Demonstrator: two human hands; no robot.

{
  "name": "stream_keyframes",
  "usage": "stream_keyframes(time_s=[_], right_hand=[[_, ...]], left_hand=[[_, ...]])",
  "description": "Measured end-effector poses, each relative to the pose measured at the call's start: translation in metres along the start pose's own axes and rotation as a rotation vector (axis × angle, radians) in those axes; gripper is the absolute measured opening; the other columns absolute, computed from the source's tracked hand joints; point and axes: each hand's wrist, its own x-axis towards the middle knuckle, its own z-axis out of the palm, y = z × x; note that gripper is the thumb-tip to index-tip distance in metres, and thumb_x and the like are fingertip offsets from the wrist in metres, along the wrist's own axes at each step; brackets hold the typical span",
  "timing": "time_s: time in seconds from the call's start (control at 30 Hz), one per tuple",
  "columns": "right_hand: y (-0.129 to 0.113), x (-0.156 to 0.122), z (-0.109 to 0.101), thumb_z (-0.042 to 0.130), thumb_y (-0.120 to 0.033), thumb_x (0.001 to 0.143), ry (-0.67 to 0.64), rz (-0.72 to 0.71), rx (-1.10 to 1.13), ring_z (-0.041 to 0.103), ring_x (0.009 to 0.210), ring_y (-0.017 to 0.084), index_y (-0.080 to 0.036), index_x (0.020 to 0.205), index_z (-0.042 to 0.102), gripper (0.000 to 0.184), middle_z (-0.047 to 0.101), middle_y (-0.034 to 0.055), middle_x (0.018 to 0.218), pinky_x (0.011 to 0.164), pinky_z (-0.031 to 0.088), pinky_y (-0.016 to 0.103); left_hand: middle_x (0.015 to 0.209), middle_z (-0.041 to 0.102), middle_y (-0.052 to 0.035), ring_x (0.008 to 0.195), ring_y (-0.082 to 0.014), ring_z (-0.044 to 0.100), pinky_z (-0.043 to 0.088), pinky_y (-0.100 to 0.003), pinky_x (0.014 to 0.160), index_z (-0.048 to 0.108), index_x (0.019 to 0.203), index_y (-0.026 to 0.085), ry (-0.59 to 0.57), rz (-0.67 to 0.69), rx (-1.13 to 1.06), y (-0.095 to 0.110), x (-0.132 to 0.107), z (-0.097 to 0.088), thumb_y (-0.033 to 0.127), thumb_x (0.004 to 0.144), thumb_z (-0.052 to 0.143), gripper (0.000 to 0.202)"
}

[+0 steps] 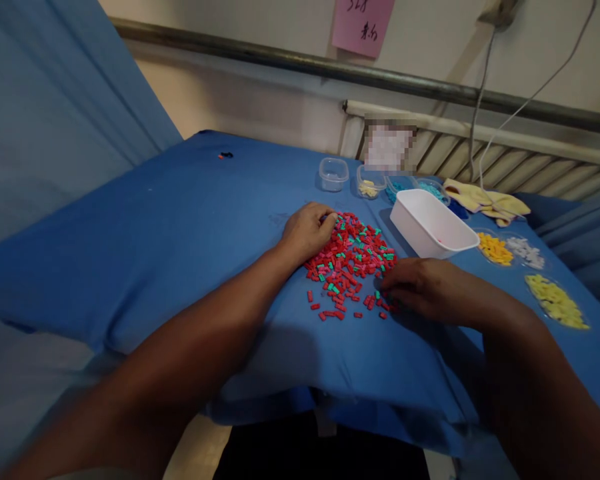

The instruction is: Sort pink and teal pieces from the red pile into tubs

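Note:
A spread pile of small red, pink and green plastic pieces [353,257] lies on the blue cloth in front of me. My left hand [307,230] rests against the pile's upper left edge, its fingers curled in near the thumb; what they hold, if anything, is hidden. At the lower right side of the pile, my right hand [427,287] is bent down with fingertips close together among the loose red pieces. Whatever is between those fingertips cannot be made out. Just beyond the right hand stands a white plastic tub [433,227] with a small reddish bit inside.
Along the back stand clear tubs, one with cream pieces [367,189], others with blue ones. To the right are orange pieces [496,249], whitish pieces [526,252] and yellow pieces [555,301] in shallow containers. A yellow cloth [490,200] lies near the radiator [460,147].

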Motion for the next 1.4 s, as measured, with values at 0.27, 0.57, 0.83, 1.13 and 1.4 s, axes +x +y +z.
stream_keyframes(time_s=[0.27,0.57,0.83,1.13,1.4], right_hand=[[-0.02,0.004,0.0,0.062,-0.018,0.095,-0.029,0.064,-0.153,0.071,0.087,0.022,-0.027,0.1,0.08,0.02,0.078,0.0044,0.094,0.073,0.047,0.031],[-0.027,0.011,0.005,0.065,-0.018,0.093,-0.009,0.11,-0.145,0.069,0.086,0.021,-0.025,0.099,0.077,0.015,0.077,0.0057,0.095,0.071,0.043,0.029],[-0.013,0.013,0.009,0.06,-0.016,0.094,0.12,0.088,-0.131,0.07,0.087,0.021,-0.023,0.106,0.079,0.023,0.077,0.0055,0.095,0.075,0.047,0.029],[-0.003,0.032,0.022,0.055,-0.024,0.106,0.231,0.157,-0.24,0.071,0.101,0.026,-0.022,0.117,0.081,0.028,0.078,0.0104,0.107,0.084,0.05,0.034],[-0.008,0.014,0.004,0.058,-0.029,0.105,0.529,0.126,-0.2,0.074,0.095,0.027,-0.02,0.111,0.077,0.021,0.079,0.0115,0.104,0.084,0.054,0.038]], left_hand=[[0.104,0.078,-0.0079,0.105,-0.0253,0.07,0.055,-0.039,0.097,0.079,0.1,0.019,-0.004,-0.024,0.006,0.004,-0.002,-0.002,0.032,0.106,0.054,0.029],[0.106,0.078,-0.0083,0.104,-0.0247,0.07,0.054,-0.038,0.098,0.079,0.103,0.018,-0.004,-0.036,0.006,0.004,-0.002,-0.002,0.032,0.106,0.055,0.028],[0.107,0.078,-0.0077,0.105,-0.0246,0.07,0.054,-0.038,0.098,0.079,0.1,0.019,0.008,-0.031,-0.006,0.003,-0.002,-0.001,0.031,0.105,0.055,0.027],[0.105,0.078,-0.0082,0.104,-0.0254,0.07,0.054,-0.04,0.097,0.078,0.098,0.019,0.003,-0.023,-0.011,0.003,-0.002,0.001,0.033,0.105,0.054,0.028],[0.104,0.078,-0.0081,0.104,-0.0252,0.07,0.054,-0.039,0.097,0.078,0.1,0.019,0.007,-0.021,-0.011,0.004,-0.002,-0.001,0.032,0.105,0.054,0.028]])
